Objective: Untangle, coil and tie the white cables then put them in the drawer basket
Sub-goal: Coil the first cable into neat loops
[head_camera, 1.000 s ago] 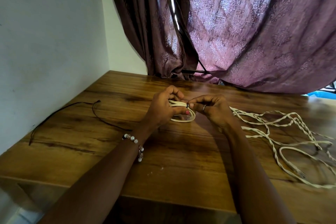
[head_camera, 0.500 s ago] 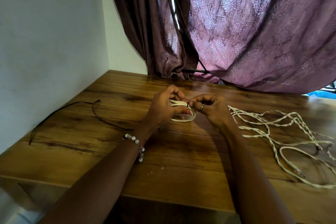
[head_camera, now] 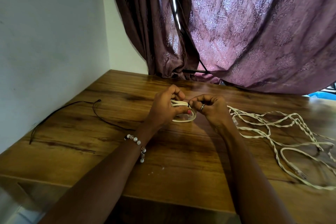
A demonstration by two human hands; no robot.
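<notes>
Head view looks down on a wooden table [head_camera: 112, 152] set into a corner, with a pale wall to the left and a patterned purple curtain [head_camera: 254, 32] hanging behind. Both forearms reach in from the bottom edge and meet near the table's middle. The left hand [head_camera: 164, 108] has its fingers and thumb curled round a small coiled white cable [head_camera: 183, 114], the thumb lying across the front of the loops with a pink nail showing. The right hand [head_camera: 211, 108], a ring on one finger, touches the coil from the other side, its fingertips pinching at a small dark piece where the strands bunch together; what that piece is cannot be made out. The lower loop of the coil rests on the tabletop. A beaded bracelet [head_camera: 136, 143] circles the left wrist. To the right, more white cables [head_camera: 283, 136] lie loose and twisted together across the table, running toward the frame's right edge. A thin black cord [head_camera: 72, 109] trails over the left part of the table near the wall.
</notes>
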